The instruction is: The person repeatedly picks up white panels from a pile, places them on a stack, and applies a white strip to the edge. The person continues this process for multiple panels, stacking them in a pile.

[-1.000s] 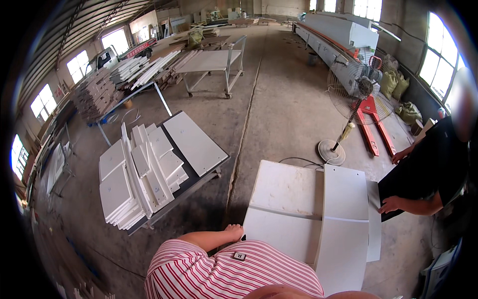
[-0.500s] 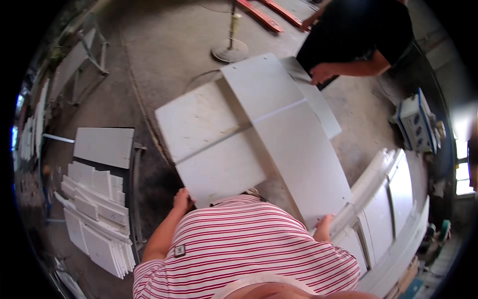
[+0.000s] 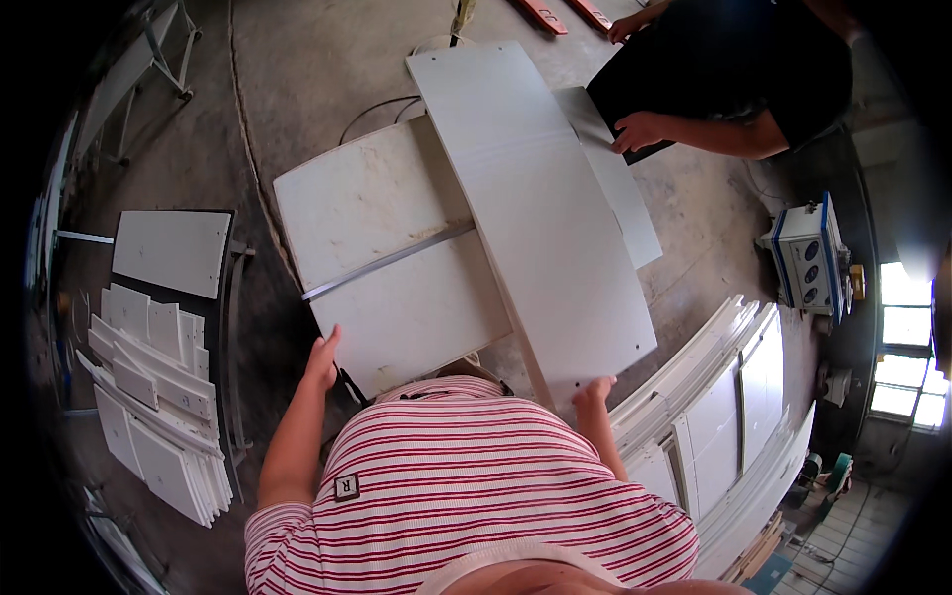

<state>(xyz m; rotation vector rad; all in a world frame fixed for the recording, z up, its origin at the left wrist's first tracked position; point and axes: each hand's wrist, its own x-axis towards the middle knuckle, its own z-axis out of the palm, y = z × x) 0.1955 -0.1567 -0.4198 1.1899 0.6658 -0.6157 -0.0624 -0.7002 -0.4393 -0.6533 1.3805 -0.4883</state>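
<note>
A long white panel (image 3: 545, 213) with small holes near its ends lies at a slant across a pale work table (image 3: 372, 208). My right hand (image 3: 593, 390) grips the panel's near right corner, its fingertips on the top face and the rest of the hand beyond the end. At the table's near left edge is my left hand (image 3: 323, 355), its fingers stretched upward and holding nothing that I can see. A second, narrower white panel (image 3: 617, 188) sits partly under the long one. A co-worker's hand (image 3: 640, 131) touches its far end.
White panels stand stacked at the right (image 3: 709, 426), close by my right arm. More white pieces (image 3: 159, 397) lie on a rack at the left. A white and blue machine box (image 3: 808, 253) stands at far right. Orange forks (image 3: 543, 15) rest on the floor beyond the table.
My left hand has moved from the table's near corner up along its left edge, with its fingers stretched out. The right hand stays at the panel's end. The view has shifted.
</note>
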